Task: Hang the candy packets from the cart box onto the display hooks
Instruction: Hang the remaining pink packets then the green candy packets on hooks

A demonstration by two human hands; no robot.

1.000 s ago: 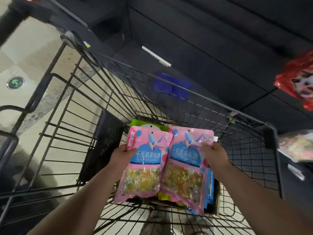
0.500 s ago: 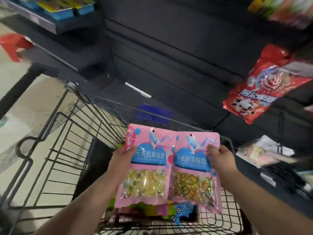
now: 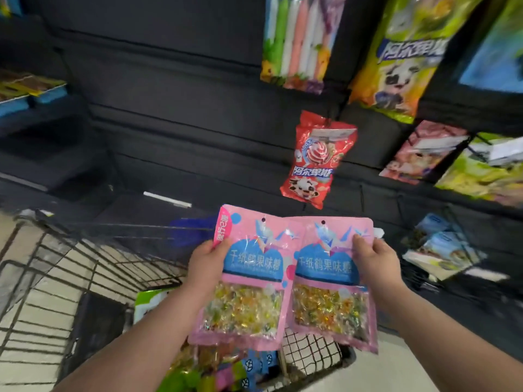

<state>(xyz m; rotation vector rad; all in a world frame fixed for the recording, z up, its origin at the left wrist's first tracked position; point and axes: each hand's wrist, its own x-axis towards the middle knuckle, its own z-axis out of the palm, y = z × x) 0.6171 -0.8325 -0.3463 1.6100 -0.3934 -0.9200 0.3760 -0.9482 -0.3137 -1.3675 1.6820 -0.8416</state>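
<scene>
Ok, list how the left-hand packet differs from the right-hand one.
The left packet is held by the left hand at its left edge; the right packet by the right hand at its right edge. The left packet shows a dark pink corner tab; the right packet none. Both are pink with blue labels and hang holes.

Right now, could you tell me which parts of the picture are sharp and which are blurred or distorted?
Head view: the pink candy packets, left hand and right hand are sharp; the hanging bags at upper right are blurred; the cart wires look bowed by wide-angle distortion.
</scene>
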